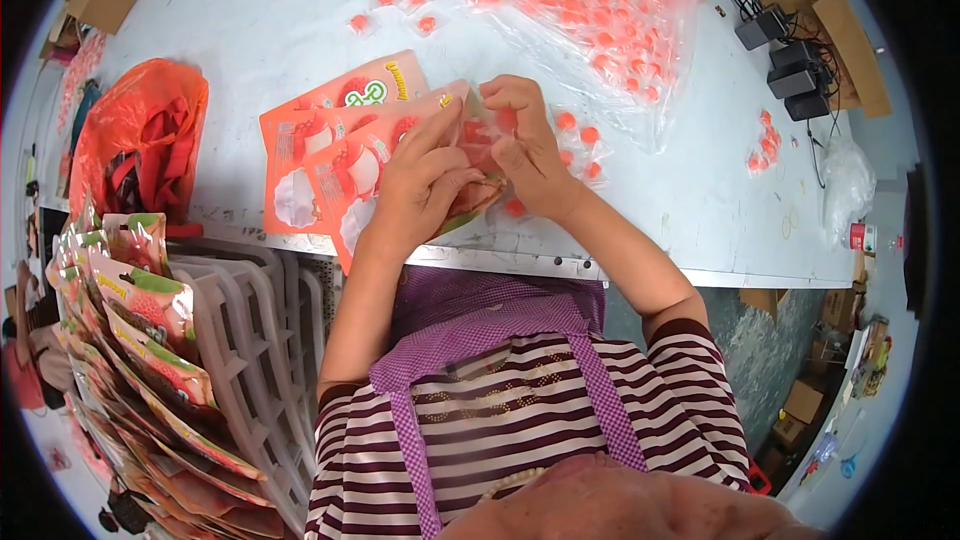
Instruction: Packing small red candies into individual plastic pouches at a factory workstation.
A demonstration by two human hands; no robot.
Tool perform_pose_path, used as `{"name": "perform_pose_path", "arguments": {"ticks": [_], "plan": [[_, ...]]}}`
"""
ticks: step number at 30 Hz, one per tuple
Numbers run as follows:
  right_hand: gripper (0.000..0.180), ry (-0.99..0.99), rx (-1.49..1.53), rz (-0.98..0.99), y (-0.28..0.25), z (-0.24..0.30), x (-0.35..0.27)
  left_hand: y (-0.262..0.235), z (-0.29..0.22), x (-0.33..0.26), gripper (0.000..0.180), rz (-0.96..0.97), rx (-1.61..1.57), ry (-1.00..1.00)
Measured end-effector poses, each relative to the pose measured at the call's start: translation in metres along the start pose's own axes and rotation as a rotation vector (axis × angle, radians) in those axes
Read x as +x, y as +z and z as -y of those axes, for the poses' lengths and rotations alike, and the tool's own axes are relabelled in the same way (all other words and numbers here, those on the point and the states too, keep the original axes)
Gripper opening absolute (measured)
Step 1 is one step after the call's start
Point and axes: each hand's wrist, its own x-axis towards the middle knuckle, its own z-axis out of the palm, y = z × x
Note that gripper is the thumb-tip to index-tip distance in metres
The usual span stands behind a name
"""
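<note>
I see both hands together at the near edge of the pale grey worktable (250, 10). My left hand (420, 185) clamps the top orange printed flat pouch (350, 175) of a short stack there. My right hand (525, 145) pinches a small clear-wrapped red candy (505, 120) at the pouch mouth. More loose wrapped candies (580, 145) lie just right of the pouch; the big clear bag of red candies (580, 0) sits farther back on the table. A row of filled pouches (150, 340) stands left, below the table edge.
</note>
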Motion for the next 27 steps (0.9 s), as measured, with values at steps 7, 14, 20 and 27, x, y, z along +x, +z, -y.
{"name": "perform_pose_path", "arguments": {"ticks": [7, 14, 20, 27], "plan": [[0.021, -0.002, 0.022, -0.094, 0.008, 0.002, -0.005, -0.004, -0.003, 0.001, 0.008, -0.015, 0.029, 0.010], [0.033, 0.004, -0.184, 0.076, 0.005, 0.009, 0.001, -0.008, -0.006, -0.008, 0.006, -0.055, -0.182, -0.183], [0.035, -0.152, -0.309, 0.167, 0.007, 0.022, 0.011, -0.015, -0.007, -0.009, 0.007, -0.014, -0.215, -0.124], [0.049, -0.213, -0.263, 0.193, 0.010, 0.033, -0.004, -0.016, -0.020, -0.014, 0.007, -0.114, -0.457, -0.191]]}}
